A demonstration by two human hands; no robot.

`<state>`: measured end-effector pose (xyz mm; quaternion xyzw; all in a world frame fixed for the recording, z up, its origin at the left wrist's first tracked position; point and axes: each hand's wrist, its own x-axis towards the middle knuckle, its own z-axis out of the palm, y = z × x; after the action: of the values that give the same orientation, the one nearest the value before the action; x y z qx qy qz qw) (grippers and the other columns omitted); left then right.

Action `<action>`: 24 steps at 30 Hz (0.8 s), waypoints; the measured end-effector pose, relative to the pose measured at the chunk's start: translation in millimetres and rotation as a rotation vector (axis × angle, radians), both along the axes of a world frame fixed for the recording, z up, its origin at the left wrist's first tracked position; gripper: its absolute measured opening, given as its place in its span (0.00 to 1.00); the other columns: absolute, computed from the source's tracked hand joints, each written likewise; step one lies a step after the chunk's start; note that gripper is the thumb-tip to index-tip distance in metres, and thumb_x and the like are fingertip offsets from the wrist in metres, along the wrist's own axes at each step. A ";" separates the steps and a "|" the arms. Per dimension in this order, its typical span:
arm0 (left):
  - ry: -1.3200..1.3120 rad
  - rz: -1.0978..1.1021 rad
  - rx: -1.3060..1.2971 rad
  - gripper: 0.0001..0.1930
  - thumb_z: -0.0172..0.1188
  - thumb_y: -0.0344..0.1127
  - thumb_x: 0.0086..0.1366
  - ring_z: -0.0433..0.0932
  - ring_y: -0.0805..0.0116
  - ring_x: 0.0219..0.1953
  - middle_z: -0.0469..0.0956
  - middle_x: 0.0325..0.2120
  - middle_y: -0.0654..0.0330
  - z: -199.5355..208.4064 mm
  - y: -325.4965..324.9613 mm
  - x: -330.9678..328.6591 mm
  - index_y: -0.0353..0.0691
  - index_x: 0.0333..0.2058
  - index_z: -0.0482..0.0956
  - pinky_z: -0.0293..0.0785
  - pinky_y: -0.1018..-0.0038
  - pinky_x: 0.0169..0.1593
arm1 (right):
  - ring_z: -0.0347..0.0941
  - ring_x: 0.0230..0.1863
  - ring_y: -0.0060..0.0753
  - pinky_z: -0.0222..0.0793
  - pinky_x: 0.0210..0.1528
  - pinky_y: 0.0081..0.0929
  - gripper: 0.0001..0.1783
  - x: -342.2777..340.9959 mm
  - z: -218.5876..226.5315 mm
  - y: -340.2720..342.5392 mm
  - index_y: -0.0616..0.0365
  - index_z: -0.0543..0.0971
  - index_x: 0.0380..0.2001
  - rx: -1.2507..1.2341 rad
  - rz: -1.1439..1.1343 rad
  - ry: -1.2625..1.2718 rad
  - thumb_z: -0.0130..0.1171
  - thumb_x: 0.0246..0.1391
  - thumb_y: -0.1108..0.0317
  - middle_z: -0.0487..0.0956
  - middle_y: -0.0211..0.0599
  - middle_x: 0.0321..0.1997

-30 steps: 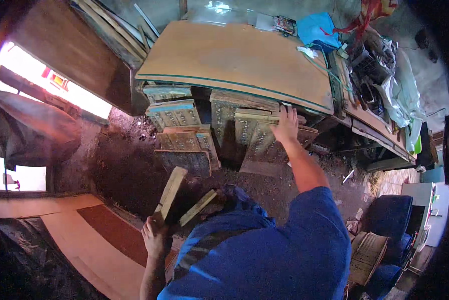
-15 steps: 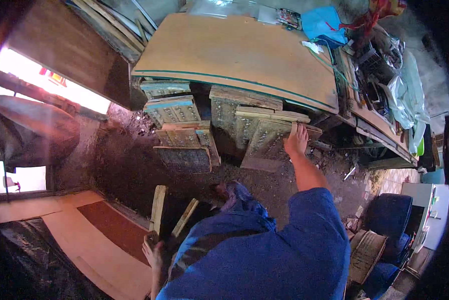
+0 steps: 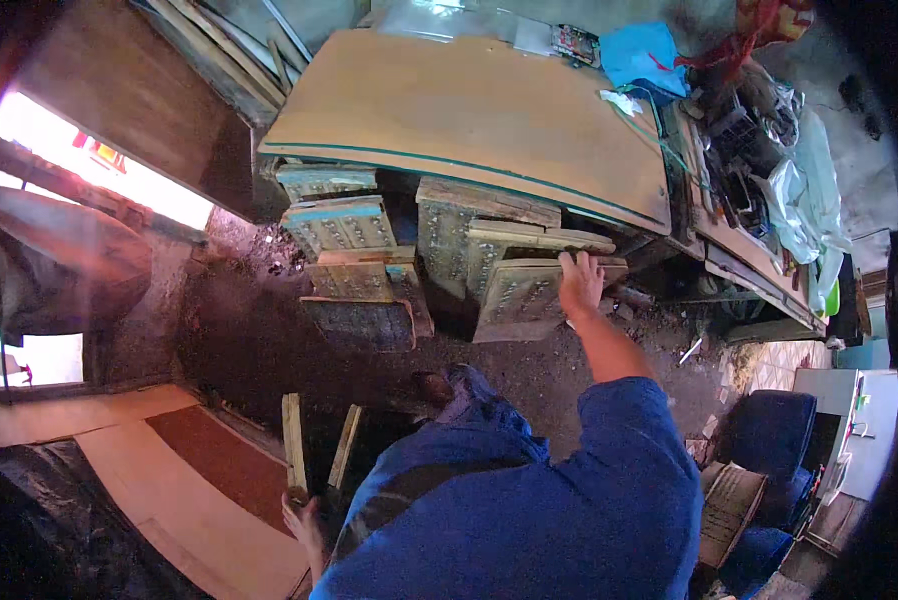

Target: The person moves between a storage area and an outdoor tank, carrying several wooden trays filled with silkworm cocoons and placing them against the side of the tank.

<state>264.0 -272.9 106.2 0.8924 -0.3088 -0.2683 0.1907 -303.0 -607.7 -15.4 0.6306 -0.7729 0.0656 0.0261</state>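
My right hand [image 3: 580, 285] is closed over the top edge of a weathered wooden panel [image 3: 524, 305] dotted with rows of small marks. This panel leans at the front of a stack, with another wooden panel [image 3: 489, 255] close behind it. At lower left, my left hand [image 3: 304, 522] is closed around the lower end of a pale wooden strip [image 3: 292, 435]. A second wooden strip [image 3: 344, 445] runs beside it, with a dark gap or surface between; whether they are joined I cannot tell. My sleeve and body hide part of that area.
Several similar panels [image 3: 344, 225] lean in a row at the left, below a large tan board-topped table [image 3: 469, 110]. A cluttered side bench [image 3: 759, 260] stands to the right. Near me are a cardboard box [image 3: 731, 515], a blue chair [image 3: 774, 435] and a pale board [image 3: 159, 490] at left.
The front panel's top edge has come slightly toward me with my right hand, opening more of a gap behind it. My left hand and the strips have shifted down and left.
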 end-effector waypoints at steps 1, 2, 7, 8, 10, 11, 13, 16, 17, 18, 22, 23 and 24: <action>-0.085 -0.097 0.012 0.25 0.64 0.41 0.51 0.65 0.50 0.54 0.67 0.52 0.53 -2.8 3.7 2.8 0.39 0.47 0.73 0.56 0.60 0.58 | 0.63 0.55 0.51 0.61 0.52 0.53 0.21 2.4 0.6 -2.5 0.44 0.72 0.48 -0.002 0.002 0.000 0.60 0.48 0.64 0.68 0.41 0.48; -0.170 -0.194 0.025 0.25 0.64 0.42 0.51 0.66 0.50 0.52 0.68 0.50 0.53 -6.2 7.3 4.8 0.39 0.46 0.72 0.57 0.61 0.57 | 0.63 0.54 0.50 0.61 0.52 0.53 0.22 4.0 0.7 -4.9 0.44 0.72 0.48 0.002 -0.006 -0.010 0.61 0.47 0.64 0.69 0.40 0.47; -0.174 -0.054 -0.107 0.25 0.64 0.40 0.50 0.67 0.50 0.49 0.69 0.47 0.53 -16.1 12.9 8.4 0.36 0.46 0.70 0.60 0.60 0.54 | 0.66 0.52 0.50 0.63 0.51 0.49 0.21 13.6 20.4 -13.1 0.46 0.69 0.49 0.058 -0.026 -0.053 0.55 0.49 0.69 0.70 0.41 0.47; -0.070 -0.033 -0.133 0.26 0.64 0.40 0.50 0.67 0.49 0.49 0.69 0.46 0.53 -13.3 10.0 8.9 0.35 0.47 0.70 0.60 0.60 0.54 | 0.65 0.55 0.50 0.62 0.52 0.48 0.26 11.0 20.4 -15.0 0.46 0.66 0.52 0.095 -0.045 -0.066 0.56 0.48 0.69 0.70 0.42 0.50; -0.120 -0.080 -0.123 0.27 0.64 0.40 0.50 0.67 0.49 0.49 0.70 0.45 0.52 -10.8 6.8 5.6 0.36 0.48 0.69 0.59 0.60 0.54 | 0.64 0.57 0.50 0.62 0.54 0.48 0.30 5.1 17.5 -17.3 0.45 0.64 0.56 0.130 -0.062 -0.080 0.58 0.47 0.69 0.70 0.42 0.52; -0.170 -0.126 -0.112 0.28 0.64 0.41 0.50 0.67 0.49 0.49 0.71 0.44 0.52 -10.1 5.4 4.2 0.36 0.49 0.68 0.59 0.61 0.54 | 0.63 0.58 0.52 0.62 0.54 0.48 0.33 1.6 13.5 -18.1 0.47 0.63 0.56 0.078 -0.064 -0.112 0.62 0.45 0.67 0.69 0.43 0.53; -0.132 -0.057 -0.099 0.30 0.64 0.42 0.50 0.67 0.49 0.49 0.71 0.43 0.51 -8.5 3.4 4.5 0.36 0.50 0.67 0.58 0.61 0.54 | 0.62 0.59 0.54 0.63 0.54 0.48 0.37 1.9 13.8 -20.4 0.48 0.62 0.57 0.028 -0.061 -0.147 0.66 0.43 0.66 0.69 0.43 0.54; -0.158 -0.079 -0.103 0.32 0.64 0.42 0.50 0.66 0.48 0.50 0.71 0.42 0.49 -23.9 22.7 22.4 0.37 0.52 0.66 0.58 0.59 0.54 | 0.63 0.59 0.52 0.61 0.57 0.47 0.40 3.7 19.7 -25.4 0.44 0.58 0.63 0.079 -0.110 -0.093 0.61 0.45 0.69 0.68 0.47 0.57; -0.186 -0.127 -0.114 0.32 0.64 0.42 0.50 0.66 0.47 0.50 0.71 0.43 0.49 -28.3 24.2 24.9 0.37 0.53 0.66 0.58 0.59 0.54 | 0.63 0.59 0.53 0.63 0.56 0.47 0.41 -1.0 14.9 -27.3 0.43 0.59 0.63 0.092 -0.124 -0.097 0.62 0.44 0.70 0.68 0.48 0.56; -0.215 -0.175 -0.125 0.32 0.64 0.42 0.50 0.66 0.47 0.50 0.71 0.43 0.49 -32.3 25.7 27.6 0.37 0.53 0.65 0.58 0.59 0.54 | 0.63 0.58 0.54 0.64 0.55 0.47 0.41 -4.5 12.0 -27.7 0.42 0.60 0.62 0.105 -0.138 -0.101 0.62 0.43 0.70 0.68 0.49 0.55; -0.244 -0.083 -0.137 0.31 0.64 0.42 0.51 0.65 0.47 0.52 0.71 0.45 0.48 -51.5 44.0 40.0 0.38 0.53 0.66 0.57 0.57 0.55 | 0.64 0.58 0.54 0.70 0.50 0.46 0.40 9.5 31.7 -30.2 0.39 0.63 0.61 0.132 -0.175 -0.225 0.61 0.42 0.73 0.66 0.49 0.56; -0.294 -0.130 -0.152 0.31 0.64 0.42 0.51 0.65 0.47 0.52 0.71 0.46 0.48 -52.1 45.7 39.9 0.38 0.52 0.66 0.57 0.57 0.55 | 0.64 0.57 0.54 0.71 0.48 0.46 0.38 12.5 34.4 -28.7 0.38 0.64 0.60 0.107 -0.184 -0.215 0.60 0.42 0.73 0.64 0.49 0.57; -0.347 -0.175 -0.165 0.30 0.64 0.42 0.51 0.65 0.47 0.52 0.71 0.46 0.48 -51.9 48.6 39.7 0.38 0.52 0.66 0.57 0.57 0.55 | 0.64 0.57 0.54 0.73 0.46 0.45 0.37 15.5 35.4 -28.3 0.38 0.65 0.59 0.082 -0.192 -0.205 0.59 0.43 0.74 0.62 0.48 0.58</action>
<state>303.7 -224.3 54.3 0.8764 -0.4340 -0.1000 0.1831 -287.5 -636.1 20.0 0.5445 -0.8302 0.0952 -0.0725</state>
